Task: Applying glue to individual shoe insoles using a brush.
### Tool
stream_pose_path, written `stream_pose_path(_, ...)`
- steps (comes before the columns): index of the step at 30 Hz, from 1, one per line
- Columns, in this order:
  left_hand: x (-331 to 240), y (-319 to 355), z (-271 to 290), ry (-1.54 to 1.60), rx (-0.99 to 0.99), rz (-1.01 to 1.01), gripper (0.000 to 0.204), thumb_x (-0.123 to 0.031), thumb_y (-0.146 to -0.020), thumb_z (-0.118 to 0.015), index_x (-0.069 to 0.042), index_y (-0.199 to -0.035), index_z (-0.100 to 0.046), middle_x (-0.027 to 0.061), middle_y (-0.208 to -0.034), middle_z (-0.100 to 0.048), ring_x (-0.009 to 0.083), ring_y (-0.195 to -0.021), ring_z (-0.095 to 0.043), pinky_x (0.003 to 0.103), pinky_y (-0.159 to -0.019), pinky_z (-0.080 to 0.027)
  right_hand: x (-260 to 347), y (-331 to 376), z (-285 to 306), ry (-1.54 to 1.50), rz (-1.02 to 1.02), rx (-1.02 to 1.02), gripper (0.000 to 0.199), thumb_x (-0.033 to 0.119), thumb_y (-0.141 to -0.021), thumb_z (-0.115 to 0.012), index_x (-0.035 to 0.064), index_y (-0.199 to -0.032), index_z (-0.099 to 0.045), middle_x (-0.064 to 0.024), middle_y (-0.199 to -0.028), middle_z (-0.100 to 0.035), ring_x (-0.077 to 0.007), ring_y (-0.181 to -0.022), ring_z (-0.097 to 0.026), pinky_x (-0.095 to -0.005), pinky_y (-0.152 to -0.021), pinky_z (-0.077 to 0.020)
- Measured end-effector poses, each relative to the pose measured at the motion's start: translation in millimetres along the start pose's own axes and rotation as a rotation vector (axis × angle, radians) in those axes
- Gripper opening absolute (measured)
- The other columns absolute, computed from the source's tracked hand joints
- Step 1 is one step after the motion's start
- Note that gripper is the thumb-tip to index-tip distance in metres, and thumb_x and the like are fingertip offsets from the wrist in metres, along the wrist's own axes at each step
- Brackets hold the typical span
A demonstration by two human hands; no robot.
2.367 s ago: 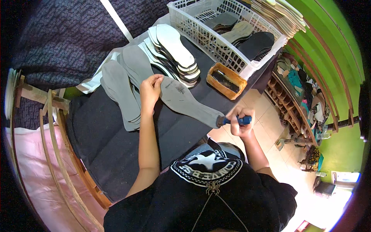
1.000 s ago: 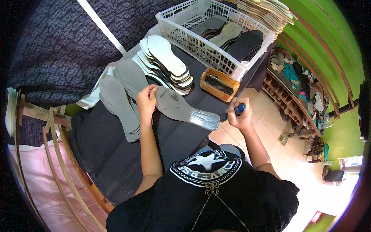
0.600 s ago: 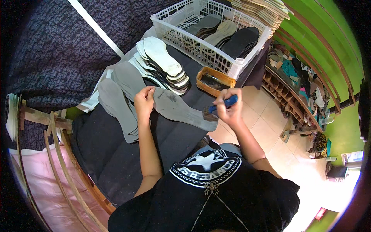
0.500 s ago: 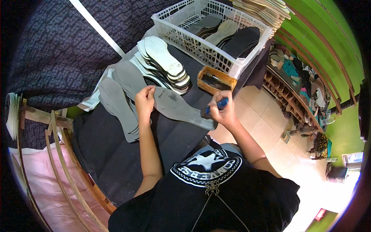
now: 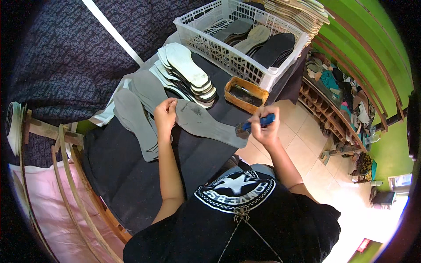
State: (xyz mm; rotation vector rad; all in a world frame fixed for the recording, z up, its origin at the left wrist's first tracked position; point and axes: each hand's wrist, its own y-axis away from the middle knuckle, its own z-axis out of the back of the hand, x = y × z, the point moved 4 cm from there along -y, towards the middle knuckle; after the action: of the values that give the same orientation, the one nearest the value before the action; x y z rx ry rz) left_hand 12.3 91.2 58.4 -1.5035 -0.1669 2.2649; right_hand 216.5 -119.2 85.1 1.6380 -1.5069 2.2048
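We are counting two hands, a left hand [image 5: 165, 117] and a right hand [image 5: 266, 129], one brush [image 5: 247, 126], one lone grey sole [image 5: 205, 124], one tan tub [image 5: 240, 103] and one white crate [image 5: 271, 81]. Inside it we are finding three sole piles [image 5: 276, 49]; outside, we are counting two grey piles [image 5: 131, 115].

The grey sole [image 5: 209, 126] looks matt, the brush handle [image 5: 268, 119] perhaps glossy plastic.

This looks like a shoemaking workshop, showing a flat grey foot-shaped sole [image 5: 210, 126], stacked white soles [image 5: 186, 65] and (inside a white perforated plastic crate [image 5: 268, 79]) black soles [image 5: 276, 48].
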Motion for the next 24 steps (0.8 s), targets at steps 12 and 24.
stream_pose_path(12, -1, 0, 8, 0.125, 0.090, 0.100, 0.020, -0.010, -0.078, -0.054, 0.005, -0.091, -0.057, 0.0045, -0.077, -0.060, 0.0068, -0.066, -0.052, 0.019, -0.061, -0.041, 8, 1, 47, -0.247, -0.246, -0.282, 0.023, -0.002, -0.078, -0.042, 0.0100, -0.089, -0.025, -0.0110, -0.071, -0.047, -0.0117, -0.051, -0.047, -0.0191, -0.045, -0.0378)
stream_pose_path(24, -74, -28, 38, 0.290, -0.093, -0.136, 0.016, -0.006, -0.080, -0.053, 0.006, -0.090, -0.056, 0.0036, -0.083, -0.058, 0.0067, -0.075, -0.051, 0.018, -0.068, -0.040, -24, -39, 24, 0.038, -0.234, 0.041, 0.020, 0.002, -0.080, -0.046, 0.0035, -0.093, -0.031, -0.0160, -0.095, -0.056, -0.0136, -0.069, -0.054, -0.0227, -0.059, -0.0424)
